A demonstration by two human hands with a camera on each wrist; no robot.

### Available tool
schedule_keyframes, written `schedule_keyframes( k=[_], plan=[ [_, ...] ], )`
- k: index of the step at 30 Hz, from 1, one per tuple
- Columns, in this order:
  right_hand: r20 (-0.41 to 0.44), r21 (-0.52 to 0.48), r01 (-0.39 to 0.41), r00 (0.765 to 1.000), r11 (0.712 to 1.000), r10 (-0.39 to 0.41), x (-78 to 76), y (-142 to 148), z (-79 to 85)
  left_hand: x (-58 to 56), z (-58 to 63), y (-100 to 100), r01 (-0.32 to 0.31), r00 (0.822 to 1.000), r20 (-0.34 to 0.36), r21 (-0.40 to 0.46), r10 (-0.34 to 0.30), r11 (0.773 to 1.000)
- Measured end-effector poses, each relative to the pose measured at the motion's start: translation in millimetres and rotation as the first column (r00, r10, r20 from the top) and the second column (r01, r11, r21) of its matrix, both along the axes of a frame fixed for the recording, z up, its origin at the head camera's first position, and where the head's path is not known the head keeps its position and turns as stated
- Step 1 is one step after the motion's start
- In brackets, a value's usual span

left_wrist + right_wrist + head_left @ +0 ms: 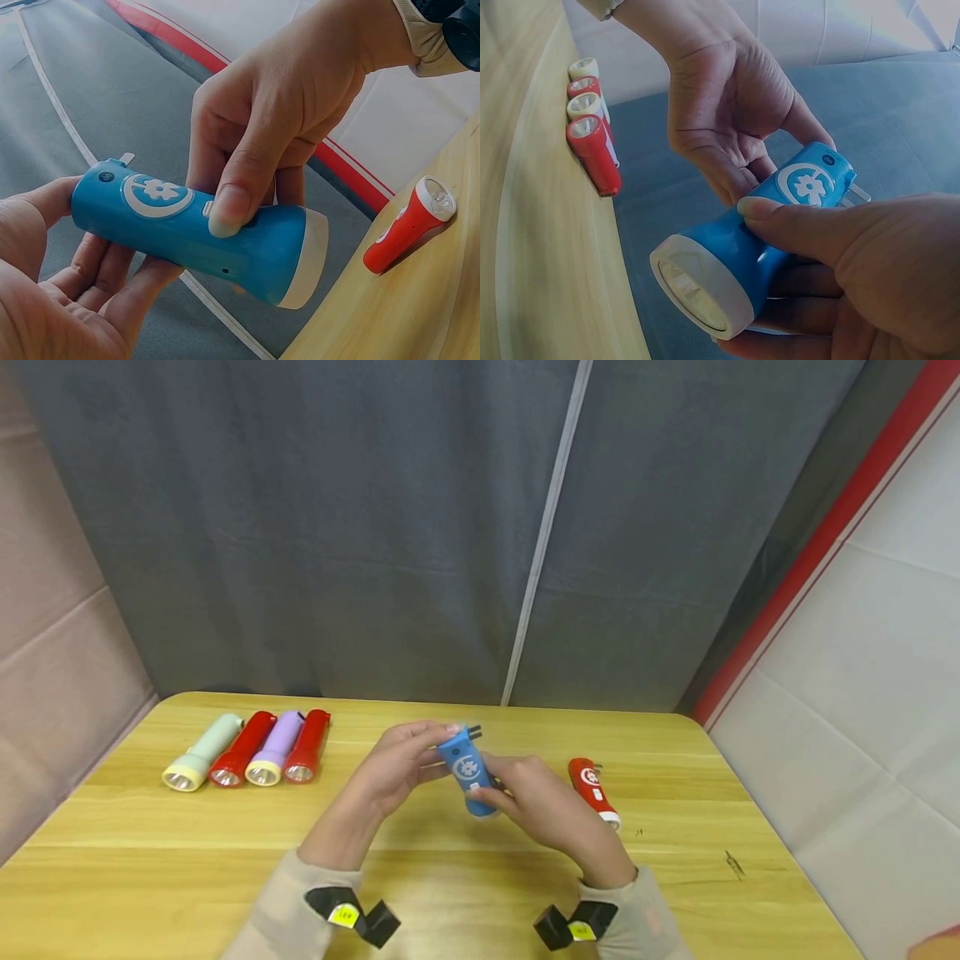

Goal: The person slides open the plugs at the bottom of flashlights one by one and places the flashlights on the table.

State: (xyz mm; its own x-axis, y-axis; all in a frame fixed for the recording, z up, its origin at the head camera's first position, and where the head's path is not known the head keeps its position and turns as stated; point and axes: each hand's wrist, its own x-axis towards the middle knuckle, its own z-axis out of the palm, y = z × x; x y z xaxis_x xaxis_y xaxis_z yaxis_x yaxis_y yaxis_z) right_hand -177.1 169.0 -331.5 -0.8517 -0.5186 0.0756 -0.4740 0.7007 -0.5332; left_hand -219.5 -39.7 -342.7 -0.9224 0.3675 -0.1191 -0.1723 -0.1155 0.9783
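Holding a blue, cylindrical plastic flashlight (pixel 467 768) in both hands, above the pale wood-grain counter (pixel 450 893). Tilted, with the white-rimmed lens end toward the near edge of the counter and the two-pronged plug (pixel 474 732) protruding from the far end.

Clamped near the lens end by the right hand (pixel 536 797): reaching in from the lower right, with thumb laid on the barrel at the white switch (pixel 208 209) and fingers curled round the opposite side.

Pinched at the plug end by the left hand (pixel 393 768): reaching in from the lower left, palm facing the barrel, with thumb at the end's edge and fingers bent beneath.

Angled inward at both forearms, to meet at the flashlight.

Lying on the counter beyond the right hand: a red flashlight with a white lens rim (pixel 591 789). Lying side by side at the left, with lenses toward the near edge: a pale green flashlight with a cream head (pixel 212 743), a red flashlight (pixel 246 747), a purple flashlight with a cream head (pixel 279 743) and a second red flashlight (pixel 308 743).
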Motion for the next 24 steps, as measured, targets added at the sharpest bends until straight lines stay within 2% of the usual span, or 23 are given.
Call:
schedule_keyframes(
  k=[24],
  plan=[
    [-0.022,0.004,-0.006,1.0,1.0,0.006,0.5,-1.1,0.0,0.2,-2.2,0.3,-0.012,1.0,-0.017,-0.023,0.011,1.0]
  ],
)
